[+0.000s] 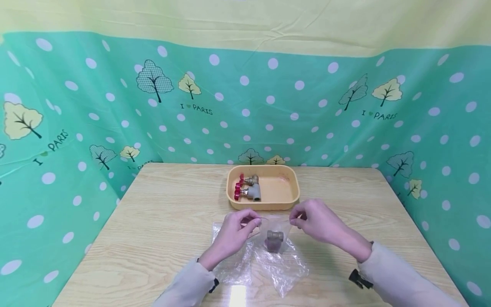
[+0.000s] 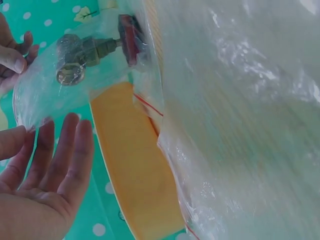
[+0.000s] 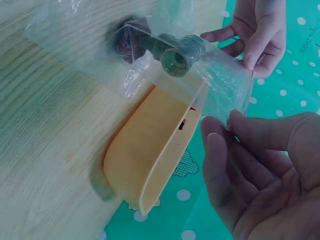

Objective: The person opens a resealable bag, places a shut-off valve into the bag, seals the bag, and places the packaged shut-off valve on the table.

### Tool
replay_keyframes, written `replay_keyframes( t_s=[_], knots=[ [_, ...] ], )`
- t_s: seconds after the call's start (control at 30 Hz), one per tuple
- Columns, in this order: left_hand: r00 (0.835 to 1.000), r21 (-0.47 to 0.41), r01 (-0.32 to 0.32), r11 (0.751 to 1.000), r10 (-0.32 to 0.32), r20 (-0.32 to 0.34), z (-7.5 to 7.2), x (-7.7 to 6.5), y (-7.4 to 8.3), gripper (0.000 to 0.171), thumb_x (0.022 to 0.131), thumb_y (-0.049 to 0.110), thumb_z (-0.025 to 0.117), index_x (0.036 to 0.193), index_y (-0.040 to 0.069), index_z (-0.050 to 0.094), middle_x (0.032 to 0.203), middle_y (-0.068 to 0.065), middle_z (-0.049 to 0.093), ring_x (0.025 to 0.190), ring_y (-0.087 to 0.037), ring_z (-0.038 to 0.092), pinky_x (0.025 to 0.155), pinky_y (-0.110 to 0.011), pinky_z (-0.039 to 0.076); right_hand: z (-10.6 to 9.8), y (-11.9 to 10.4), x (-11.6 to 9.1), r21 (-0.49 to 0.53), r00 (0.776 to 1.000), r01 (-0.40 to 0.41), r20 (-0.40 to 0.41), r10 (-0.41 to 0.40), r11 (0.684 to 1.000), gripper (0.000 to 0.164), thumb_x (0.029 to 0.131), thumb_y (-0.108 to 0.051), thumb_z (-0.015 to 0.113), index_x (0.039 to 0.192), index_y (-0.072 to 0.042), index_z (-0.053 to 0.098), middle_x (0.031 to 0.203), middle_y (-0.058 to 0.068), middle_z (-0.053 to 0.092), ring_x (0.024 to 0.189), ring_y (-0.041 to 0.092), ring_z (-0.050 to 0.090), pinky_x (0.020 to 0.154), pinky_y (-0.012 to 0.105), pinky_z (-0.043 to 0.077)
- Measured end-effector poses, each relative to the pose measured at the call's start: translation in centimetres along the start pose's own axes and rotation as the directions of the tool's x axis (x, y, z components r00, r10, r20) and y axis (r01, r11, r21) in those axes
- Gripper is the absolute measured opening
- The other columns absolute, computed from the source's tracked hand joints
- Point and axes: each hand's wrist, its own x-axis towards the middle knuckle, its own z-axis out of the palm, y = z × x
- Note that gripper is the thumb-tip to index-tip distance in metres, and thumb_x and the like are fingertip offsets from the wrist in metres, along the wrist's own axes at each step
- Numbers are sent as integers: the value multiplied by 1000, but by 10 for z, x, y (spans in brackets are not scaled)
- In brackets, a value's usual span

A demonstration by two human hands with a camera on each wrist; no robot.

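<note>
Nearest, clear plastic [image 1: 232,270] lies spread on the table [image 1: 153,238]; how many sheets or bags it makes up is hard to tell. Just beyond, the valve [image 1: 275,236] sits inside a clear bag [image 3: 225,72], its metal body toward the mouth and its red handle [image 3: 131,41] toward the bottom. Whether the bag's lower end rests on the table is unclear.

The left hand [image 1: 234,230] pinches one corner of the mouth between thumb and forefinger, its remaining fingers loosely extended and apart. The right hand [image 1: 316,219] pinches the opposite corner between thumb and fingertip, the others bent and slack. A red line runs along the edge between them; whether the seal is closed cannot be told.

The step in hand looks like closing up the bagged valve. If so, the next move calls for keeping both corners level and taut while one pinch runs along the seal.

Farther off, the tray [image 1: 264,206] holds other valves [image 1: 253,192] at its left end, before the dotted cloth [image 1: 230,102].
</note>
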Motion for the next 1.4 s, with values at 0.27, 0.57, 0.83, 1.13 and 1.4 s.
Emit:
replay_keyframes(
  t_s=[0.27,0.57,0.83,1.13,1.4],
  knots=[
    [998,44,-48,998,50,-44,-1,1,-1,9,102,8,67,106,6,76,100,-11,75,92,-25,72,81,-29,61,5,7,1,53,998,39,-53,-37,998,14,89,8,76,94,-5,74,84,-1,72,73,12,68,60,26,59],
    [995,130,-86,988,93,-47,-3,-1,0,9,102,5,68,107,5,76,98,-6,75,91,-20,70,81,-30,61,6,7,1,-54,991,98,-84,-102,994,25,88,7,79,110,-4,74,92,3,77,82,11,73,71,28,60],
    [987,182,-117,976,135,-86,-3,-2,1,8,100,8,71,105,6,77,98,1,75,91,-14,69,80,-31,61,6,8,0,-85,991,86,-93,-93,993,26,88,9,77,110,-5,76,96,2,78,84,12,74,73,31,61],
    [981,182,-150,972,168,-92,-1,0,-1,6,100,8,72,102,4,76,96,2,74,91,-14,69,81,-34,62,7,9,0,-93,992,65,-98,-74,994,26,88,7,78,110,-7,77,95,-1,78,82,10,72,72,33,61],
    [977,192,-169,967,190,-99,1,0,-2,6,98,4,71,102,3,76,96,1,74,90,-14,69,81,-34,62,9,6,0,-138,992,67,-100,-82,988,25,88,-2,81,112,-8,76,94,-4,76,82,12,70,72,32,60]
  ],
)
